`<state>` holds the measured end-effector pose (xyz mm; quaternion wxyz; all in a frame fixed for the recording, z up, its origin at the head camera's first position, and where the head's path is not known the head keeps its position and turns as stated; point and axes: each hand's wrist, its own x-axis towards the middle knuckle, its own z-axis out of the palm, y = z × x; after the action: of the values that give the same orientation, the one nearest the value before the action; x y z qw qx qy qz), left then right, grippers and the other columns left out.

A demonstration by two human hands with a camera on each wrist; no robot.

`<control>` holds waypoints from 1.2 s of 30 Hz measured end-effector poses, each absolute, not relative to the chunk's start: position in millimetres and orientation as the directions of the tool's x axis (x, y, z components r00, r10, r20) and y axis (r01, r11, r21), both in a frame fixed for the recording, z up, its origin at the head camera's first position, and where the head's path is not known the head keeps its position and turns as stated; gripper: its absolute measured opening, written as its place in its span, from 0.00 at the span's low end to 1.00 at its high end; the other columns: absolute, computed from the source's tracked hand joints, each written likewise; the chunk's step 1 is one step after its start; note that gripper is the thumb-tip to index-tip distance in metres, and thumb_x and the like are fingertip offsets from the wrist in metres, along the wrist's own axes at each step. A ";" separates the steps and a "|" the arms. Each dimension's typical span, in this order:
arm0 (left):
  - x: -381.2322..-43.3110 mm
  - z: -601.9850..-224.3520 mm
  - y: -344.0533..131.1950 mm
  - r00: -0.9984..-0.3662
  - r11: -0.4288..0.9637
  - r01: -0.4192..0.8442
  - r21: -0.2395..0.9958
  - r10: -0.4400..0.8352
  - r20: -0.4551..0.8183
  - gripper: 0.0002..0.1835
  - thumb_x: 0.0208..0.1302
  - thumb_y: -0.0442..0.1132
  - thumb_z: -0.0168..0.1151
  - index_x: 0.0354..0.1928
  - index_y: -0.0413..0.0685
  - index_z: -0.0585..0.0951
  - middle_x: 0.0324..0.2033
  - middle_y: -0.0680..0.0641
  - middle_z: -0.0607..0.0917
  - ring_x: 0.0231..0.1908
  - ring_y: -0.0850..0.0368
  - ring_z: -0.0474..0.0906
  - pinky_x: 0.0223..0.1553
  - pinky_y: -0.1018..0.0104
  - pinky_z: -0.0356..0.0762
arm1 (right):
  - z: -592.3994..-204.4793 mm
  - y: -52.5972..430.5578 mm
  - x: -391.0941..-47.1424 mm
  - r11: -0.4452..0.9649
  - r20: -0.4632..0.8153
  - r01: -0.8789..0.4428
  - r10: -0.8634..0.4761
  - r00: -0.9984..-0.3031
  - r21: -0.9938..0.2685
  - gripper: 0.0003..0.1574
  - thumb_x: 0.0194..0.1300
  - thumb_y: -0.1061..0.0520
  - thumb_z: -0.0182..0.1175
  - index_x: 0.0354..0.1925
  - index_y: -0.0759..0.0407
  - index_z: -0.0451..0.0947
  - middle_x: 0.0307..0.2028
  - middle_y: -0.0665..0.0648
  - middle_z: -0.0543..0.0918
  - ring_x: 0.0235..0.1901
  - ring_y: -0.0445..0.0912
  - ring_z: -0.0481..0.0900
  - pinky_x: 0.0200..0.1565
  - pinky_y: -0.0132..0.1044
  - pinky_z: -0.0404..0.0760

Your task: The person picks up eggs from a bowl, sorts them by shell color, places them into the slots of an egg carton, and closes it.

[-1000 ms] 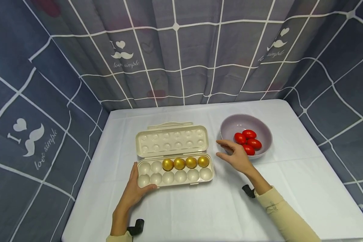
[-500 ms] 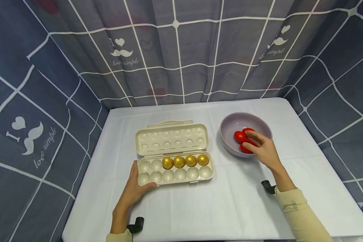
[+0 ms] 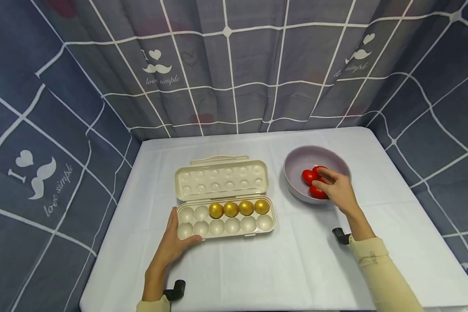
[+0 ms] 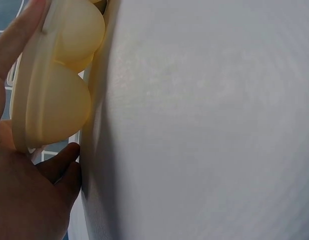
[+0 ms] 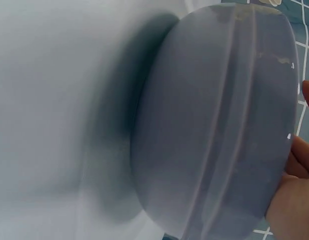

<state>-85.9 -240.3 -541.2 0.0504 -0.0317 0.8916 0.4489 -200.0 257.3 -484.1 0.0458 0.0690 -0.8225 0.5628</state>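
Note:
My left hand [image 3: 172,243] holds the left end of an open cream egg carton [image 3: 234,236], its thumb along the front edge and its fingers along the side. In the left wrist view the carton's rounded cups [image 4: 64,105] stand by my left fingers [image 4: 62,162]. Several gold eggs [image 3: 231,209] fill part of the carton's back row. My right hand [image 3: 340,193] reaches into a mauve bowl [image 3: 296,158], its thumb and fingers around a red egg, mostly hidden by them. Other red eggs [image 3: 309,177] lie beside it. In the right wrist view the bowl's wall [image 5: 189,115] hides the fingertips.
The carton's lid [image 3: 221,180] lies folded back behind its base. A white cloth [image 3: 257,273] covers the table. Dark checked curtains [image 3: 203,78] stand behind and at both sides. A black wrist camera mount [image 3: 175,290] sits on the left wrist, another [image 3: 340,236] on the right.
My right hand has moved right from beside the bowl into it and closed around a red egg, then shifted slightly left. The left hand and carton have stayed in place.

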 end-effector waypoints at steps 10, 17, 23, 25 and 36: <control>-85.9 -541.8 -240.9 -0.994 0.585 -0.091 0.806 -0.009 -0.105 0.71 0.47 0.53 0.79 0.77 0.41 0.34 0.76 0.36 0.37 0.75 0.39 0.34 0.70 0.38 0.40 | -486.3 252.5 -229.8 0.494 0.010 -0.051 -0.085 -0.996 -0.868 0.36 0.65 0.60 0.64 0.65 0.76 0.66 0.61 0.75 0.73 0.62 0.66 0.70 0.64 0.57 0.64; -85.4 -542.1 -240.4 -0.993 0.595 -0.099 0.798 -0.006 -0.118 0.72 0.47 0.55 0.79 0.77 0.43 0.33 0.77 0.38 0.36 0.75 0.40 0.34 0.71 0.39 0.40 | -492.4 246.1 -239.2 0.553 -0.027 -0.076 -0.175 -0.984 -0.830 0.35 0.63 0.64 0.66 0.64 0.78 0.67 0.62 0.74 0.72 0.61 0.65 0.71 0.64 0.56 0.65; -85.4 -541.5 -242.0 -0.992 0.600 -0.105 0.793 -0.010 -0.123 0.72 0.48 0.55 0.79 0.77 0.42 0.33 0.76 0.36 0.37 0.75 0.39 0.34 0.70 0.39 0.40 | -493.9 239.4 -241.1 0.555 -0.019 -0.148 -0.284 -0.959 -0.819 0.35 0.61 0.64 0.68 0.63 0.77 0.69 0.59 0.73 0.75 0.57 0.64 0.76 0.61 0.55 0.69; -85.4 -541.8 -242.6 -0.992 0.601 -0.108 0.792 -0.012 -0.126 0.72 0.48 0.55 0.79 0.77 0.42 0.33 0.76 0.36 0.37 0.75 0.38 0.34 0.70 0.39 0.40 | -494.3 237.0 -241.3 0.536 -0.029 -0.152 -0.314 -0.949 -0.830 0.35 0.61 0.64 0.67 0.63 0.77 0.69 0.59 0.73 0.75 0.58 0.64 0.75 0.61 0.56 0.69; -85.1 -542.6 -243.0 -0.992 0.607 -0.110 0.787 -0.012 -0.129 0.72 0.48 0.56 0.78 0.77 0.44 0.33 0.76 0.37 0.37 0.75 0.39 0.34 0.70 0.39 0.41 | -499.5 224.3 -248.2 0.542 -0.065 -0.176 -0.396 -0.916 -0.822 0.34 0.61 0.69 0.62 0.64 0.77 0.67 0.61 0.73 0.74 0.60 0.63 0.72 0.63 0.55 0.67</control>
<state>-85.1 -243.0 -542.6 0.0554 -0.0340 0.8945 0.4423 -248.2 224.3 -499.5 -0.1224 0.1643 -0.8696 0.4492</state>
